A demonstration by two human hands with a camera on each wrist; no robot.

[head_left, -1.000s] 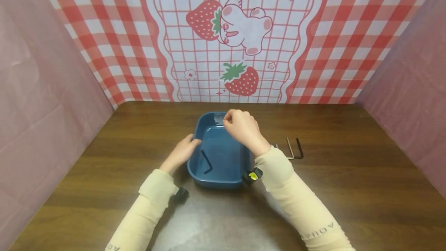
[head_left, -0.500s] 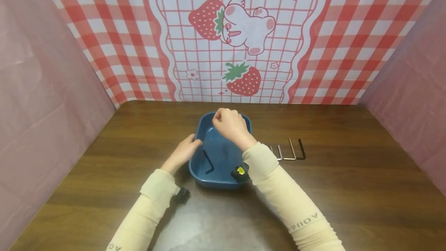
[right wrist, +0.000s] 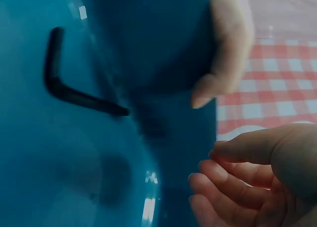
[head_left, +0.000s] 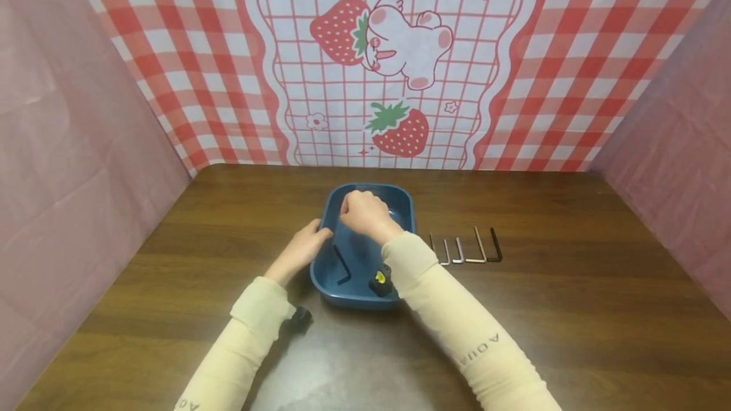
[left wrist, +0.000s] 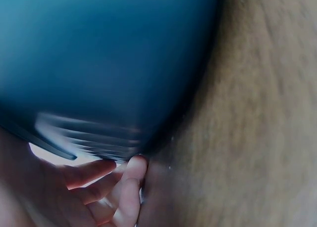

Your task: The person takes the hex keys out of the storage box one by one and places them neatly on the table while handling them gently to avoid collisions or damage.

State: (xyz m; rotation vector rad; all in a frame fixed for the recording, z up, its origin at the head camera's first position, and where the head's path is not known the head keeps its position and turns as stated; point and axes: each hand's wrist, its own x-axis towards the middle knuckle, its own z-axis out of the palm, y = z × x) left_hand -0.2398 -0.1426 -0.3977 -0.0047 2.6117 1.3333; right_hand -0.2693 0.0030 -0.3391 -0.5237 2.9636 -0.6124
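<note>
A blue plastic bin [head_left: 365, 302] stands on the table with a black hex key [head_left: 347, 270] lying on its floor, toward the near left. My left hand [head_left: 299, 246] holds the bin's left rim, thumb over the top and fingers [left wrist: 130, 199] against the ridged outer wall. Over the far left part of the bin is my right hand [head_left: 368, 215], palm down. In the right wrist view its fingers are loosely bent, thumb close to the forefinger, and nothing shows between them. The L-shaped hex key appears there apart from the fingertips.
Right of the bin, several L-shaped hex keys [head_left: 480, 246] lie in a row on the wooden table [head_left: 571, 309], some silver, one gold-toned, one black at the far end. A red checked cloth [head_left: 217, 68] hangs behind, with pink cloth at both sides.
My right hand has moved left and lower over the bin, so more of the hex key row at the right shows. The left hand stays on the rim.
</note>
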